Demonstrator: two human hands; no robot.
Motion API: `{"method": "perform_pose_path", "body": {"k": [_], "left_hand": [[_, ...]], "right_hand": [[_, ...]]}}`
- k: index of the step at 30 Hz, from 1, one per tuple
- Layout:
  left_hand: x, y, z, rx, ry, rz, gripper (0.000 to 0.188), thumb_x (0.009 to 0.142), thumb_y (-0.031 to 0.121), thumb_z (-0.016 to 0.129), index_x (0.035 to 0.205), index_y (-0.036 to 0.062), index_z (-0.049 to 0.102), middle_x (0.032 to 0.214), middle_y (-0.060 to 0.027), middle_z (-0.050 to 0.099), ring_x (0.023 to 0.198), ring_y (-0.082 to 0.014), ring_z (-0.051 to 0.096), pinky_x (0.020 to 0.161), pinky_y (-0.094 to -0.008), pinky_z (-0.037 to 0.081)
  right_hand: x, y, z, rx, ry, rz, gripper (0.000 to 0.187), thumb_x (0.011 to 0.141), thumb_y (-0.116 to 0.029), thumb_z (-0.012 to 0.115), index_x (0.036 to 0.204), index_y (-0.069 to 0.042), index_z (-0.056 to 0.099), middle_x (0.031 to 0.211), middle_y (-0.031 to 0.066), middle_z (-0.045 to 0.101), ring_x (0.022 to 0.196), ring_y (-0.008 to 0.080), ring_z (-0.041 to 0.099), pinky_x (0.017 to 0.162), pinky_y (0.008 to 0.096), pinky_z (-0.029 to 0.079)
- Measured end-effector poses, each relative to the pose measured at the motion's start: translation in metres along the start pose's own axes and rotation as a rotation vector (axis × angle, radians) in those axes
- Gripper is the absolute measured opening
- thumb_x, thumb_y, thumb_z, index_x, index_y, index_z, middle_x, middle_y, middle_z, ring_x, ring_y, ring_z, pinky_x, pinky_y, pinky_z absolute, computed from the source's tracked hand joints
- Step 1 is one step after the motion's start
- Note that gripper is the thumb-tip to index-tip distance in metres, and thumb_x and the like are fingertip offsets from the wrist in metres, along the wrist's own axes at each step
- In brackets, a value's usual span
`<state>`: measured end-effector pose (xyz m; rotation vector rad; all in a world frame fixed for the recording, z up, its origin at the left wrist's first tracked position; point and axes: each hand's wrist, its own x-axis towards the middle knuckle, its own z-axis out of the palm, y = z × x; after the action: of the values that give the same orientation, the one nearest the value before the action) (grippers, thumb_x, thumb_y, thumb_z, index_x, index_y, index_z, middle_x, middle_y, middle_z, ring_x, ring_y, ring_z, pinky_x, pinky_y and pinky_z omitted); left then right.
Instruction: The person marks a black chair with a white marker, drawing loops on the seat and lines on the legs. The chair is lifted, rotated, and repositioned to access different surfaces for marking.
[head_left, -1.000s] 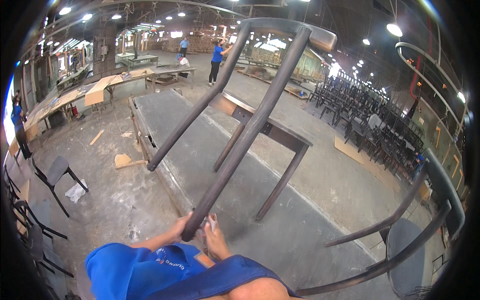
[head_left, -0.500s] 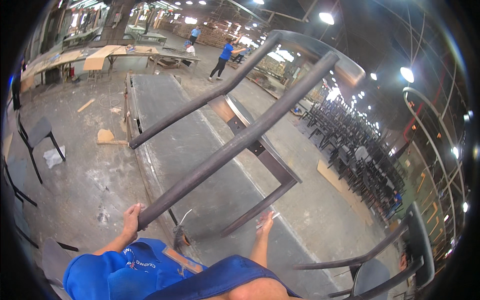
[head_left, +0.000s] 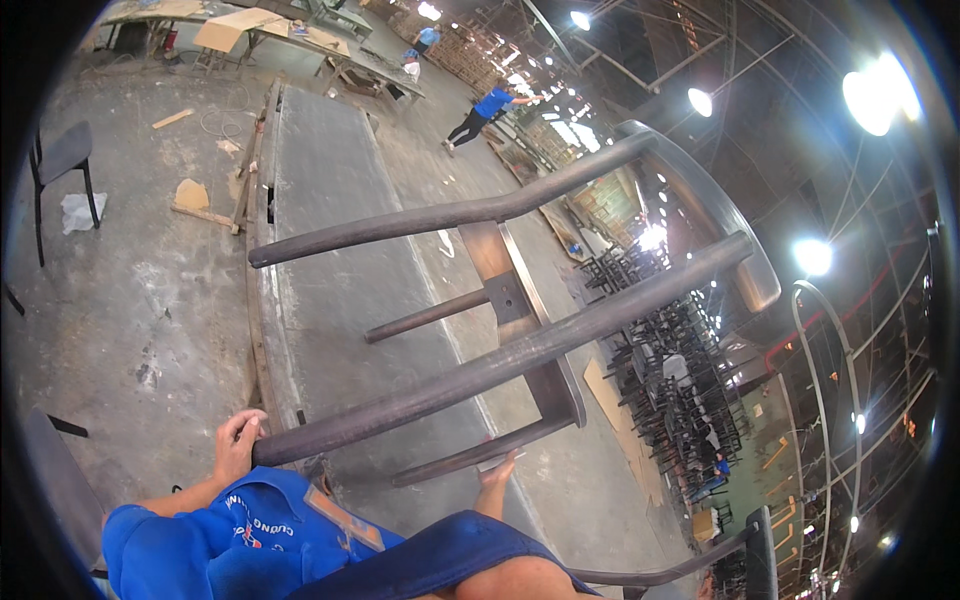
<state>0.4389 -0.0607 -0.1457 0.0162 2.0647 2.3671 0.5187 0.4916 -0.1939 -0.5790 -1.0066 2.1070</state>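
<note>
A dark wooden chair frame (head_left: 480,365) lies tilted across the middle, its curved backrest (head_left: 715,200) at the upper right and its legs toward the left. My left hand (head_left: 240,443) is closed round the foot end of the near long leg. Under that leg, my right hand (head_left: 492,484) is beside a shorter leg (head_left: 470,455), its fingers partly hidden. It pinches a thin pale piece (head_left: 492,462) against or very near the wood; its kind cannot be made out. The frame has no seat panel, and a screw-holed bracket (head_left: 508,295) shows inside it.
A long grey belt-like surface (head_left: 330,190) runs beneath the frame. Another dark chair (head_left: 760,550) stands at the lower right, with a grey chair (head_left: 65,160) at the left. Many stacked chairs (head_left: 670,400) fill the right background. A person in blue (head_left: 490,105) is far off.
The chair frame has turned, its backrest shifting right and down in view. My right hand has come in toward the shorter leg with the pale piece. My left hand keeps the leg end.
</note>
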Motion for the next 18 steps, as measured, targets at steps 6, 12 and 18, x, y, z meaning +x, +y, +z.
{"method": "perform_pose_path", "body": {"k": [6, 12, 18], "left_hand": [[0.0, -0.004, -0.002, -0.075, -0.005, -0.039, 0.022, 0.089, 0.016, 0.052, 0.097, -0.0006, 0.063, 0.074, -0.0051, 0.06, 0.069, -0.0123, 0.055, 0.064, -0.0261, 0.044], [0.007, -0.006, -0.009, -0.014, -0.028, -0.106, 0.027, 0.089, 0.024, 0.055, 0.098, 0.0003, 0.063, 0.074, -0.0045, 0.058, 0.07, -0.0118, 0.052, 0.064, -0.0263, 0.041], [0.027, 0.009, -0.023, 0.03, -0.089, -0.079, 0.031, 0.089, 0.027, 0.056, 0.1, -0.0007, 0.062, 0.076, -0.004, 0.058, 0.07, -0.0125, 0.052, 0.064, -0.0269, 0.041]], "right_hand": [[-0.005, 0.0, 0.01, 0.008, 0.053, 0.059, 0.059, 0.09, -0.055, 0.04, 0.106, 0.0, 0.055, 0.099, 0.0181, 0.062, 0.094, 0.0351, 0.058, 0.086, 0.0474, 0.047], [-0.023, -0.003, 0.024, -0.019, 0.078, -0.008, 0.062, 0.09, -0.055, 0.04, 0.108, 0.003, 0.051, 0.098, 0.0166, 0.058, 0.09, 0.0336, 0.057, 0.086, 0.0461, 0.047], [-0.072, -0.015, 0.016, -0.056, 0.09, -0.115, 0.066, 0.09, -0.058, 0.039, 0.109, 0.004, 0.051, 0.096, 0.0179, 0.058, 0.088, 0.0333, 0.058, 0.087, 0.0467, 0.047]]}}
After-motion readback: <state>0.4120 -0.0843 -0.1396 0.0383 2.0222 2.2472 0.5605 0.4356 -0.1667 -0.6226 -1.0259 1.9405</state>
